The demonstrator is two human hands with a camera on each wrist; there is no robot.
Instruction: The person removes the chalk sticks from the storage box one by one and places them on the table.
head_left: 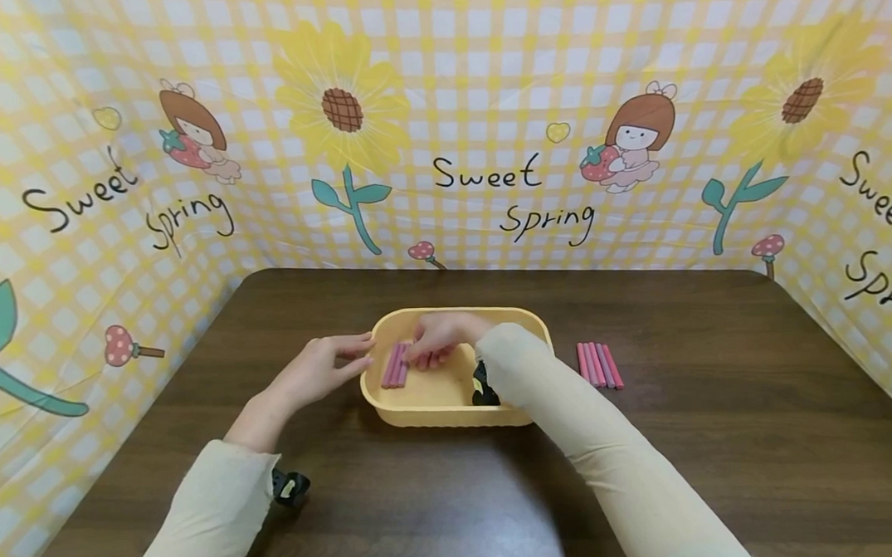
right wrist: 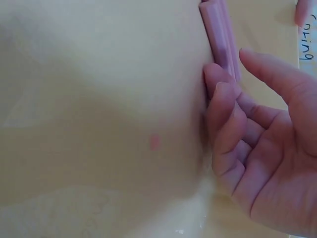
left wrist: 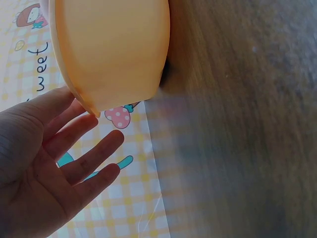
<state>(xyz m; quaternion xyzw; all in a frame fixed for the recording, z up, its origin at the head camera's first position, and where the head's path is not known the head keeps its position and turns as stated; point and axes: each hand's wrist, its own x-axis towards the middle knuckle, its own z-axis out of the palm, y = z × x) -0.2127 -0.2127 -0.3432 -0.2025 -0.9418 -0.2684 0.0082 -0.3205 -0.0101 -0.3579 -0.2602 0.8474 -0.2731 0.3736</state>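
Observation:
A yellow plastic basin [head_left: 452, 416] stands on the table. My left hand [head_left: 315, 371] touches its left rim with thumb and fingertips; in the left wrist view the other fingers spread loosely below the rim. Inside the basin, my right hand [head_left: 437, 339] is beside a few mauve-pink sticks [head_left: 394, 370] lying side by side at the left end. From the right wrist view, the index fingertip is at the end of a stick [right wrist: 216, 29], the thumb stands apart, and the other fingers are loosely curled. Nothing shows between thumb and fingers.
Right of the basin, a row of several pink and mauve sticks [head_left: 599, 366] lies on the dark wooden table [head_left: 425, 495]. A yellow checked cloth [head_left: 452, 79] with printed flowers hangs behind and along the sides. Each wrist carries a small black camera [head_left: 291, 488].

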